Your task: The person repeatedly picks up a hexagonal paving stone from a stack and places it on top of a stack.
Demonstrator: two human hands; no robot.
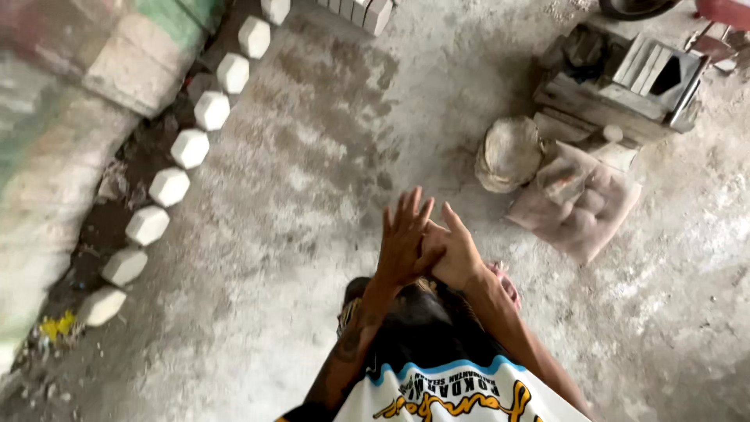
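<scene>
Left hand [405, 238] pressed flat against right hand [455, 254] at frame centre, fingers spread and grasping nothing, as if rubbing off dust; row of white hexagonal blocks [190, 148] lies upper left along floor [273, 258] edge.

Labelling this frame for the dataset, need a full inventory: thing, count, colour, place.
hexagonal blocks: about nine, white, in a curved row along the left, beside a dirt strip
stacked slabs: several, pale grey, top centre, cut by the frame
painted wall: one, green, red and grey, blurred, upper left
concrete floor: grey, dusty, across the whole view
round bundle: one, dusty beige, right of centre
plastic bag: one, dusty translucent, right of the bundle, on the floor
wooden mould box: one, grey, upper right
left hand: fingers spread, pressed against the right hand, holds nothing
right hand: against the left, holds nothing
</scene>
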